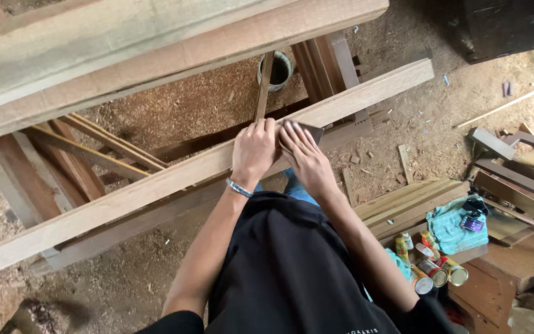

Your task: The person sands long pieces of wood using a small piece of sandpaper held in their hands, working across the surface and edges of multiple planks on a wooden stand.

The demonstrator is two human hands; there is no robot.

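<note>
both hands flat, fingers extended | my left hand [253,148] + my right hand [304,154] pressing dark sanding block [312,132] onto long wooden rail [156,182] | rail runs diagonally over sawdust floor [174,114] | cans [434,272] at right

My right hand [304,154] covers most of the dark block [312,132] at twelve o'clock. The long board [156,185] runs off at nine o'clock. The tins [434,272] at four o'clock are too small to tell.

Place: woodworking shop.
Evidence: sawdust floor [174,117], timber offcuts [514,161], long planed beam [156,185], cans [434,272].
</note>
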